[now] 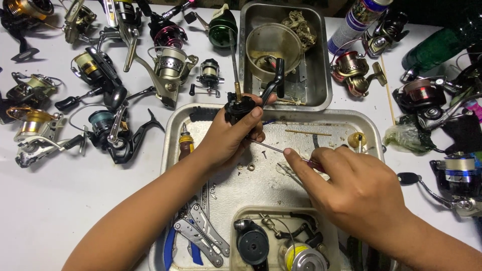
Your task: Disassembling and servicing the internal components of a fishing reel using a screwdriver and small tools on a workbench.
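Left hand [228, 138] grips black reel [240, 106], right hand [351, 188] pinches screwdriver [273, 148] at its underside (screw step; steady alignment needed) over tray [346, 119].

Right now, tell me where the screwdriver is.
Head view, centre: the screwdriver is in the right hand over the metal tray, its tip at the black reel held by the left hand.

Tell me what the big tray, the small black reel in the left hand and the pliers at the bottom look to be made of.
Big tray: likely steel or aluminium, dull silver with scuffs and soft glare.
Black reel, gripped by the left hand: matte black body, plastic or coated metal, cannot tell which; a brass-coloured part shows on top.
Pliers: grey brushed metal with punched slots, and blue grips, probably plastic.
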